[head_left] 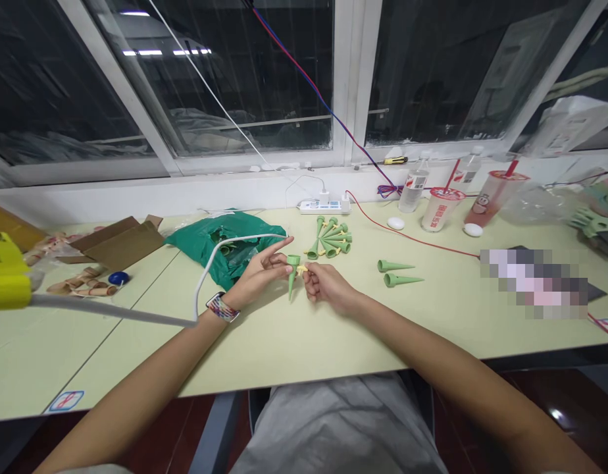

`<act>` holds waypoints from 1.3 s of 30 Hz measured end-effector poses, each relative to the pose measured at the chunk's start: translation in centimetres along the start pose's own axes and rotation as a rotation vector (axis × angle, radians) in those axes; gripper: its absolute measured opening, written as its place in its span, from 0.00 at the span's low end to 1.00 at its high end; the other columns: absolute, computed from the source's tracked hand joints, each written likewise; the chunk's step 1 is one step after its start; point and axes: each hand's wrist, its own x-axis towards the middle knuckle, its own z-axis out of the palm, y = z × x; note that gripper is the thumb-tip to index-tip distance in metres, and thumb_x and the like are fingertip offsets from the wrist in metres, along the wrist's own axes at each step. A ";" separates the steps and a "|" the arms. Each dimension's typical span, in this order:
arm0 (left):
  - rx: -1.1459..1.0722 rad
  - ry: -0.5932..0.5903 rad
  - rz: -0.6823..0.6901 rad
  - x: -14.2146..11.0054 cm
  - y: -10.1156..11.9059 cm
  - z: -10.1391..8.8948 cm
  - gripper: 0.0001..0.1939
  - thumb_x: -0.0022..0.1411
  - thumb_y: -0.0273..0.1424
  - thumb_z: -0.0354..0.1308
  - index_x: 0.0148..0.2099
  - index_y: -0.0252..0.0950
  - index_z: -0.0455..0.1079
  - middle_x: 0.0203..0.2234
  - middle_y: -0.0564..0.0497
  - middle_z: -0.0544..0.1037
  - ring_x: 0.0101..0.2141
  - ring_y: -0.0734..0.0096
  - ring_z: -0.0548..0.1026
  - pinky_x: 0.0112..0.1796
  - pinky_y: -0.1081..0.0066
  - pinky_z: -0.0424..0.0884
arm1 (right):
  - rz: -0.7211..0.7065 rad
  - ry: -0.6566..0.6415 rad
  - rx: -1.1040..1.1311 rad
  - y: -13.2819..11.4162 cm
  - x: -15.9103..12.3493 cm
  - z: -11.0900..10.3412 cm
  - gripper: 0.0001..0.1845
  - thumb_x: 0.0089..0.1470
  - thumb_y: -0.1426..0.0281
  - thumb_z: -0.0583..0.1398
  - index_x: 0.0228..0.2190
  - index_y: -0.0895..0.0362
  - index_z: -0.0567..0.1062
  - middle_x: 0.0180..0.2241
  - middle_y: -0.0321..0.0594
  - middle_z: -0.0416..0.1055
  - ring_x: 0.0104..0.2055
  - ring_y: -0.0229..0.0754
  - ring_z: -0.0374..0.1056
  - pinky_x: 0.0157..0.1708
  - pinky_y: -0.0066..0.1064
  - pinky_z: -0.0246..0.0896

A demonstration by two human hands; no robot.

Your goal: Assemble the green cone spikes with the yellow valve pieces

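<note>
My left hand [260,271] holds a green cone-shaped plastic spike [292,275] upright, point down, near its wide top, with the index finger stretched out. My right hand [326,286] is closed in a pinch on a small yellow part [303,269] at the spike's side. A fan-shaped cluster of several finished green spikes with yellow parts [330,239] lies just behind the hands. Two bare green spikes [399,273] lie on their sides to the right.
An open green plastic bag [220,242] lies behind my left hand. Torn cardboard [117,241] and a blue cap [118,278] sit at left. A power strip [324,207], drink cups [440,208], a bottle [413,187] and cables line the window side. A white cord [205,270] crosses my left arm.
</note>
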 end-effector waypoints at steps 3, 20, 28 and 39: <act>-0.074 -0.046 -0.040 0.0 -0.3 0.0 0.34 0.62 0.30 0.69 0.69 0.39 0.67 0.28 0.54 0.74 0.32 0.71 0.74 0.35 0.72 0.69 | -0.375 0.197 -0.509 0.1 -0.7 -0.3 0.15 0.68 0.59 0.52 0.33 0.53 0.67 0.27 0.38 0.72 0.25 0.40 0.68 0.26 0.30 0.59; 0.060 -0.043 -0.035 -0.4 -0.4 1.6 0.28 0.62 0.35 0.70 0.61 0.38 0.69 0.27 0.54 0.76 0.33 0.67 0.80 0.39 0.69 0.74 | -0.681 0.248 -1.054 0.4 -1.2 -0.8 0.12 0.73 0.64 0.49 0.39 0.54 0.68 0.38 0.41 0.74 0.34 0.40 0.68 0.32 0.30 0.52; 0.722 0.117 0.304 -1.3 0.0 2.5 0.17 0.62 0.32 0.66 0.53 0.40 0.74 0.39 0.49 0.78 0.33 0.71 0.73 0.37 0.71 0.70 | 0.080 -0.113 -0.046 -0.3 0.2 -0.8 0.18 0.69 0.60 0.47 0.27 0.52 0.57 0.20 0.25 0.45 0.19 0.35 0.47 0.23 0.28 0.47; -0.057 -0.111 -0.147 -1.0 0.5 2.5 0.26 0.60 0.34 0.71 0.58 0.38 0.69 0.24 0.54 0.76 0.32 0.64 0.80 0.39 0.67 0.75 | -0.711 0.081 -1.346 -0.5 -1.4 -2.0 0.15 0.71 0.64 0.47 0.41 0.58 0.70 0.39 0.48 0.74 0.32 0.43 0.65 0.30 0.33 0.47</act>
